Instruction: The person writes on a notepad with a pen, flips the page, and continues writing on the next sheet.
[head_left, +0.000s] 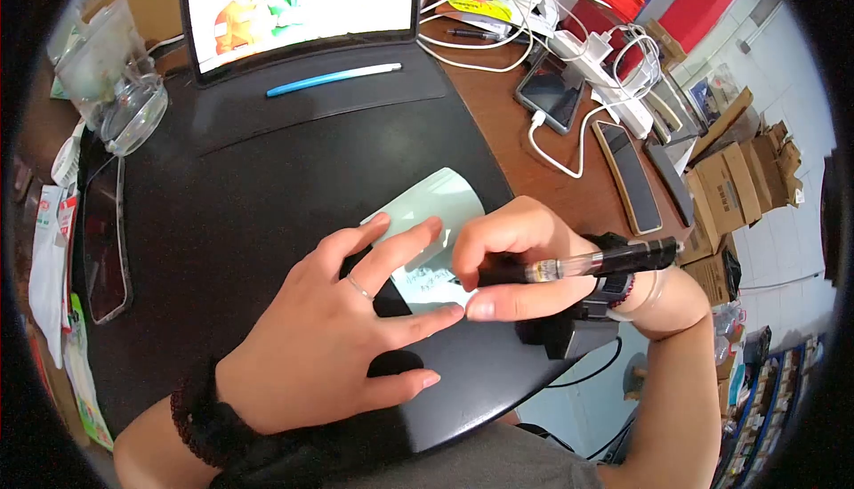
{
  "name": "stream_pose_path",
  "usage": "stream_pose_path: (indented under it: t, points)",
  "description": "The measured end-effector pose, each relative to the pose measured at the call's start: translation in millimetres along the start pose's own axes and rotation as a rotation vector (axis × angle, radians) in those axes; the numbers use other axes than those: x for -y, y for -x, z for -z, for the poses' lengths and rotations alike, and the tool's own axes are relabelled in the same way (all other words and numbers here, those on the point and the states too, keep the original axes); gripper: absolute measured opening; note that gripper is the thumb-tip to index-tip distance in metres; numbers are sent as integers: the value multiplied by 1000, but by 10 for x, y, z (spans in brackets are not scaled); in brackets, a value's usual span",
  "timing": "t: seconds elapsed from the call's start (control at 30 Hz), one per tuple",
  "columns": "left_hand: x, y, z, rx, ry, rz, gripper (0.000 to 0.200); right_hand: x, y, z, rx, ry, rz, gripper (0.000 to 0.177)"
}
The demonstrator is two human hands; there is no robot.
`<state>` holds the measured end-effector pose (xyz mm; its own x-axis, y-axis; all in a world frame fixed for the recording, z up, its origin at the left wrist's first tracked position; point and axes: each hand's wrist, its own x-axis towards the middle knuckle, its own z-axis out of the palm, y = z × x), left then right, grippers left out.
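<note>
A pale green slip of paper (436, 195) with a curled far edge lies on the black desk mat (258, 177), with some handwriting near its lower part. My left hand (347, 311) is spread over its left side, fingertips resting on the paper and the thumb out over the mat. In my right hand (525, 258) is a pen (596, 262) with a clear barrel and black grip, pinched between thumb and fingers. Its tip is hidden behind my fingers, over the written part. My right thumb meets a left fingertip at the paper's lower edge.
A tablet (302, 8) stands at the back with a blue-and-white stylus (334, 80) before it. Phones (629, 176), a power strip (596, 80) and tangled white cables crowd the right. At left are a clear plastic cup (133, 115), another phone (107, 240) and packets (49, 266).
</note>
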<state>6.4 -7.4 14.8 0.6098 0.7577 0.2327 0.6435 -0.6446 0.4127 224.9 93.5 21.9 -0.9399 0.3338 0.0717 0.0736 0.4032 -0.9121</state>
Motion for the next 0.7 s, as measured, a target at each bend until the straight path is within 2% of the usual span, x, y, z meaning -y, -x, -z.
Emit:
stream_pose_path:
  t: [0.1, 0.17, 0.2, 0.27, 0.3, 0.63, 0.7]
  points:
    - [-17, 22, -1, 63, 8, 67, 44, 69, -10, -42, 10, -52, -89, 17]
    - [-7, 37, -9, 35, 18, 33, 44, 62, -38, -155, -216, -129, -176, 18]
    - [-5, 42, -8, 36, 21, 38, 44, 42, -41, -155, -213, -133, -178, 18]
    - [-7, 44, -15, 31, 24, 45, 43, 10, -30, -136, -177, 99, -20, 22]
    - [-9, 38, -19, 30, 30, 48, 43, 11, -35, -135, -188, 139, -24, 25]
    - [-8, 29, -5, 27, 4, 39, 42, -20, -43, -161, -148, 207, -8, 30]
    - [-9, 27, -12, 27, 7, 39, 42, -42, -35, -160, -191, 213, -9, 30]
